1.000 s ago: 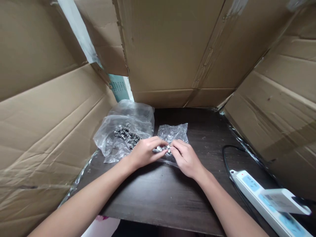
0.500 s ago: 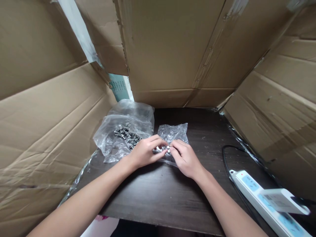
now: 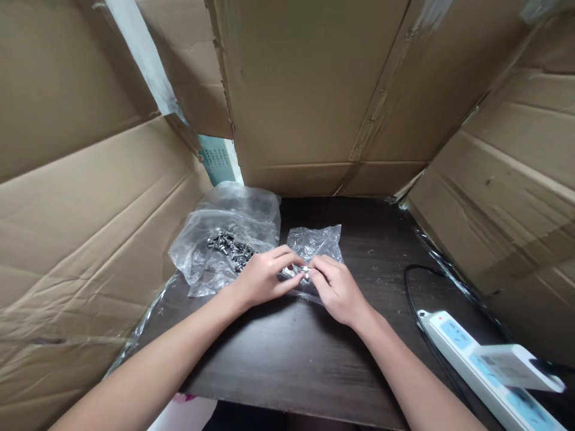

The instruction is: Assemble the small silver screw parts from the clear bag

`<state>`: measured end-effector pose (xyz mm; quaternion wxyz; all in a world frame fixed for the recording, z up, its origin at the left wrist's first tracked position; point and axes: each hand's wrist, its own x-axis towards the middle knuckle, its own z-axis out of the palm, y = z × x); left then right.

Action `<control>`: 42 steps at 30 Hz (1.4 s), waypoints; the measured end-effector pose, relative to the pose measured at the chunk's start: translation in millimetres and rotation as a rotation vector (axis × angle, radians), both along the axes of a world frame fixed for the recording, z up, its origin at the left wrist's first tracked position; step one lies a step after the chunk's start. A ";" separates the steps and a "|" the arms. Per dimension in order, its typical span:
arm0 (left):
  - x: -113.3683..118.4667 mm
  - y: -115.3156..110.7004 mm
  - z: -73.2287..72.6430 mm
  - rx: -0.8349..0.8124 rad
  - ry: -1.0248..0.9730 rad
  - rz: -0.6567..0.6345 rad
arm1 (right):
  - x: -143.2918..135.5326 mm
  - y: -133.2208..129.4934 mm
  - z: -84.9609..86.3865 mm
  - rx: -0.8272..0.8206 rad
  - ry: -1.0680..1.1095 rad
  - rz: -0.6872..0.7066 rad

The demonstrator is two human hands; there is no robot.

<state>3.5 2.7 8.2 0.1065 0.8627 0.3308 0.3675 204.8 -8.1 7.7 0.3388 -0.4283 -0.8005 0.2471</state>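
My left hand (image 3: 271, 273) and my right hand (image 3: 335, 284) meet above the near part of a small clear plastic bag (image 3: 314, 240). Thumb and fingers of each are drawn together at a small, shiny metal piece (image 3: 306, 271) between them; its exact shape is too small to tell. To the left, a larger clear plastic bag (image 3: 251, 206) lies spread out with a pile of metal screws (image 3: 229, 244) on it, partly behind my left hand.
Cardboard walls (image 3: 314, 90) enclose the dark tabletop (image 3: 278, 353) at the back and sides. A white power strip (image 3: 458, 341) with a plugged-in white adapter (image 3: 512, 365) lies at the right, beside a black cable (image 3: 408, 287).
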 end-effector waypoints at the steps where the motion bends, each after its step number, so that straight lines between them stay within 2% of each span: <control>1: 0.1 0.0 0.2 0.006 0.002 -0.001 | 0.2 0.0 0.0 0.004 0.005 0.001; 10: 0.3 -0.2 0.0 0.036 0.004 0.002 | -0.5 -1.0 0.2 -0.015 0.008 -0.025; 27: 1.5 -0.2 -1.1 0.122 -0.024 -0.014 | -1.6 -0.7 0.6 0.001 0.050 0.033; 42: 1.0 -0.3 0.1 0.131 -0.034 0.017 | -1.3 -2.6 0.6 -0.014 0.073 0.022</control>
